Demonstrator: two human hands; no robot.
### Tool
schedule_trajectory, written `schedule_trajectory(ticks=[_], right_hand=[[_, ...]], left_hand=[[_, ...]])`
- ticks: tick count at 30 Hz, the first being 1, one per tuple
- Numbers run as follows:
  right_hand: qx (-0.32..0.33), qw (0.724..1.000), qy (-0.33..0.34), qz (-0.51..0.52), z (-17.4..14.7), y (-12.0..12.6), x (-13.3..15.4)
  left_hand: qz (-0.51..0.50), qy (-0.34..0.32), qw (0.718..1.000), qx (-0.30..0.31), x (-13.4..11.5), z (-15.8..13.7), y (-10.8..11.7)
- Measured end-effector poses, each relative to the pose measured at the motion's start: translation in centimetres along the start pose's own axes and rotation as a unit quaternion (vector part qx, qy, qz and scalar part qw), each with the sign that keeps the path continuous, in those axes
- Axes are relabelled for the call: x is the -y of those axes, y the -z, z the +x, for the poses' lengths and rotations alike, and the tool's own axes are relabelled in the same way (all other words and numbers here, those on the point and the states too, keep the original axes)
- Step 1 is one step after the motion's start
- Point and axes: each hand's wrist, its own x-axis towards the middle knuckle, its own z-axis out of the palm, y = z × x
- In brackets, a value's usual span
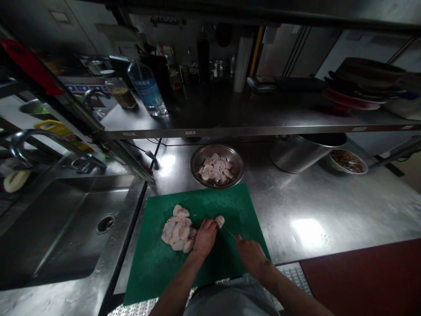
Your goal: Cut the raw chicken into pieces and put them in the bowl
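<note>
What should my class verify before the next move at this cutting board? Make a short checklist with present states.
1. Right hand grips the knife: ok.
2. Left hand touches the small meat piece: ok.
3. Left fingertips clear of the blade: cannot tell, too small.
4. Meat pile lies on the green board: ok.
5. Board wholly on the counter: not ok, near-left corner seems to overhang.

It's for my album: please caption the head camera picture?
Left hand on pale meat, right hand holding a knife over a green board, metal bowl beyond.
</note>
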Motion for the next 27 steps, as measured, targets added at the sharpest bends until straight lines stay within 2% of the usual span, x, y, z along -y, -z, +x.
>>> schedule_trajectory(ticks=[3, 10, 14, 18, 20, 22, 24, 27], right_hand=[[0.016, 1.0, -0.001, -0.001, -0.4, -0.4, 0.0], [0.023, 0.999, 0.021, 0.011, 1.7, -0.3, 0.9], [0.007, 0.999, 0.007, 0.03, 1.0, -0.4, -2.0], [0.004, 0.992, -0.054, 0.116, 0.0, -1.9, -6.6], [0.014, 0.987, -0.068, 0.144, -0.4, -2.9, -8.3], [0.02, 0.983, -0.074, 0.165, -0.9, -3.9, -9.4], [0.019, 0.978, -0.067, 0.196, -1.4, -4.8, -9.9], [0.007, 0.97, -0.062, 0.237, -1.8, -5.6, -10.0]], left_hand=[[-0.004, -0.002, 1.0, 0.002, 0.0, -0.1, 0.0], [0.013, 0.003, 0.999, 0.031, -0.2, -0.1, 0.3], [0.035, 0.06, 0.996, 0.05, -1.9, 0.9, 1.0], [0.066, 0.151, 0.974, 0.153, -4.7, 3.2, 1.0], [0.058, 0.171, 0.967, 0.178, -5.9, 4.2, 1.0], [0.047, 0.177, 0.968, 0.174, -6.6, 5.2, 1.6], [0.027, 0.183, 0.973, 0.136, -6.8, 6.7, 3.5], [-0.018, 0.149, 0.989, 0.001, -5.4, 9.9, 8.8]])
